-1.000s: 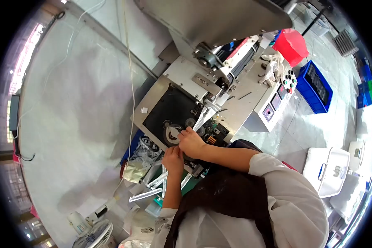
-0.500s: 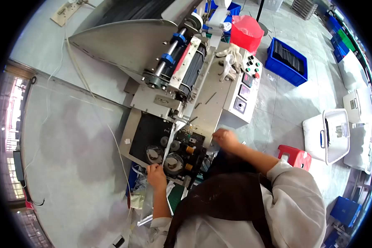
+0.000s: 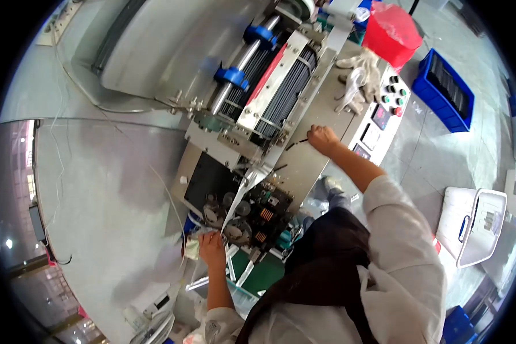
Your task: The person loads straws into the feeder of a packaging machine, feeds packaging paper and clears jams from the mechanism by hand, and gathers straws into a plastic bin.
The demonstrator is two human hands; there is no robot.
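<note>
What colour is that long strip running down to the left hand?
The strip is silvery white; the head view, the only one, shows it.

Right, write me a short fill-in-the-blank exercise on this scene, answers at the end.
The hand nearer the gloves is the ____ one.
The silvery strip runs down to the ____ hand.
The crate of dark strips is coloured ____.
The metal rod carries ____ blue collars.

Answers: right; left; blue; two.

Blue crate [image 3: 433, 107] on floor [image 3: 418, 160], near red bag [image 3: 391, 37]; white tub [image 3: 456, 209]; lower left, probably fan [image 3: 156, 329], blurred.
</note>
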